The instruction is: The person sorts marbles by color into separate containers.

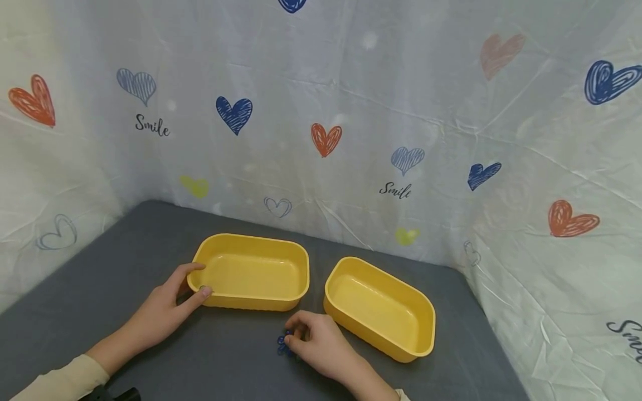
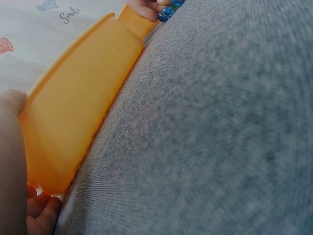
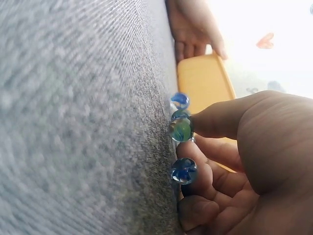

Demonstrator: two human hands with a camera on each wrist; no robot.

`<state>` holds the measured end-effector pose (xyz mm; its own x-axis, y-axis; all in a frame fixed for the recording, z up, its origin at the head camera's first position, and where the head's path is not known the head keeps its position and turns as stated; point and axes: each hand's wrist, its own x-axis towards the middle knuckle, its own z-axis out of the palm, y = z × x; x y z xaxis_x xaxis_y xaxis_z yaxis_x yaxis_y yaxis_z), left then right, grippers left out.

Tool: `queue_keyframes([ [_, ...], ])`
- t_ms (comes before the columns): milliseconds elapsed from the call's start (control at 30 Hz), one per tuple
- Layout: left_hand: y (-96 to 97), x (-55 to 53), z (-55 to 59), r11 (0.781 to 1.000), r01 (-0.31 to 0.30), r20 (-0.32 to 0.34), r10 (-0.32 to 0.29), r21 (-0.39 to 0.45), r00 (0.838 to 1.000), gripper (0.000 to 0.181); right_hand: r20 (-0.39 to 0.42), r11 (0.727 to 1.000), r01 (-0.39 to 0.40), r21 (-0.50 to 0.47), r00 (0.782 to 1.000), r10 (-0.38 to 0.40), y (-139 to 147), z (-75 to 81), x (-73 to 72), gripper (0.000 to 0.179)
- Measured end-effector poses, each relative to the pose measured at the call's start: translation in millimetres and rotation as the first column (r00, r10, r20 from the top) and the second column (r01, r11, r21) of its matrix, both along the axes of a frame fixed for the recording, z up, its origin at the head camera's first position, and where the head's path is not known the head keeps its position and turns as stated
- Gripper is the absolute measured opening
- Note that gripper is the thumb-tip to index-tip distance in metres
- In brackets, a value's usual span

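Observation:
My left hand (image 1: 163, 312) holds the left end of a yellow rectangular tub (image 1: 251, 303), its thumb on the front rim and a finger over the left edge. In front of the tubs, my right hand (image 1: 323, 342) is low on the grey cloth at a small cluster of blue glass marbles (image 1: 281, 341). The right wrist view shows its thumb and fingers pinching a green-blue marble (image 3: 181, 131). One clear-and-blue marble (image 3: 184, 171) lies against the fingers, and another blue marble (image 3: 181, 100) sits just beyond the thumb. The fingers partly hide the cluster.
A second yellow tub (image 1: 376, 301) stands angled to the right, close behind my right hand, and its inside looks bare. Dark grey cloth (image 1: 225, 356) covers the table. Behind it hangs a white curtain (image 1: 281, 156) printed with hearts. A black object (image 1: 112, 394) shows by the left sleeve.

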<state>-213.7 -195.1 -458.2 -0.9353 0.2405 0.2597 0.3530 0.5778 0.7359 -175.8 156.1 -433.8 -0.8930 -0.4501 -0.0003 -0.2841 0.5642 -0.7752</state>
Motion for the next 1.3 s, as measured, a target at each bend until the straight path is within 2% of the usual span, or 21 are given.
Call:
queue_keyframes([
  [433, 0.2, 1.0, 0.8, 1.0, -0.006, -0.011, 0.006, -0.004, 1.0, 0.058, -0.037, 0.997, 0.026, 0.079, 0.999, -0.023, 0.2, 1.2, -2.4, 0.019],
  [733, -0.4, -0.6, -1.9, 1.0, -0.008, -0.021, 0.008, -0.001, 1.0, 0.058, -0.014, 0.994, 0.029, 0.106, 1.0, -0.028, 2.6, 2.5, -4.7, 0.008],
  [1300, 0.7, 0.9, 0.9, 1.0, -0.009, -0.011, 0.009, -0.003, 1.0, 0.059, -0.008, 0.998, 0.015, 0.067, 1.0, -0.015, 3.5, 2.9, -5.4, 0.006],
])
